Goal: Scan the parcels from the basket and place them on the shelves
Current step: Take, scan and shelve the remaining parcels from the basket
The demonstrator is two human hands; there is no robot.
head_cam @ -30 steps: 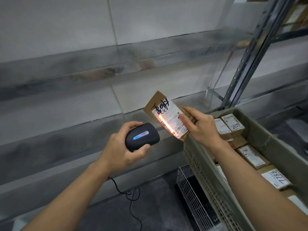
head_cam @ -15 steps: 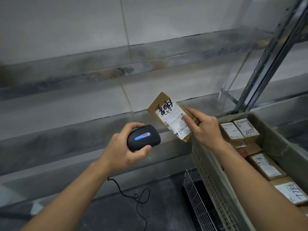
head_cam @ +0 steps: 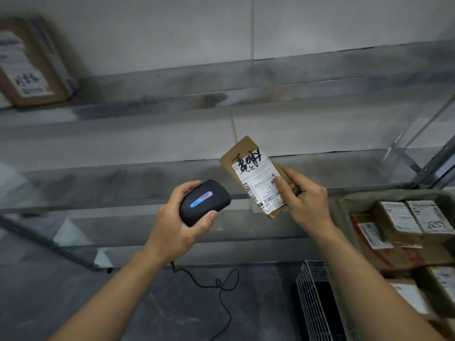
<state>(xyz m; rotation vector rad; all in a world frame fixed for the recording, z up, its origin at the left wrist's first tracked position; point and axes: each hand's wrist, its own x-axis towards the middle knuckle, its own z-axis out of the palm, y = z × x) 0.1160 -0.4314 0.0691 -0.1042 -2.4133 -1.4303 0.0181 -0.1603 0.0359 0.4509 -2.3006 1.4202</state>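
My right hand [head_cam: 304,200] grips a small brown parcel [head_cam: 248,153] with a white label and black handwriting, its label turned toward me. My left hand [head_cam: 174,225] holds a black handheld scanner [head_cam: 203,201] with a blue and red light strip, just left of the parcel and slightly lower. Its cable [head_cam: 221,284] hangs down to the floor. The grey basket [head_cam: 341,205] at the right holds several labelled brown parcels [head_cam: 403,222]. Grey shelves [head_cam: 221,94] run across in front of me.
One brown parcel [head_cam: 29,62] stands on the upper shelf at the far left. A metal shelf upright [head_cam: 438,163] rises at the right. A white wire basket [head_cam: 312,299] sits on the dark floor below the grey basket.
The red scan light on the parcel's label has gone out. The view has swung left, bringing the shelved parcel at the upper left into sight. Both hands keep their grips.
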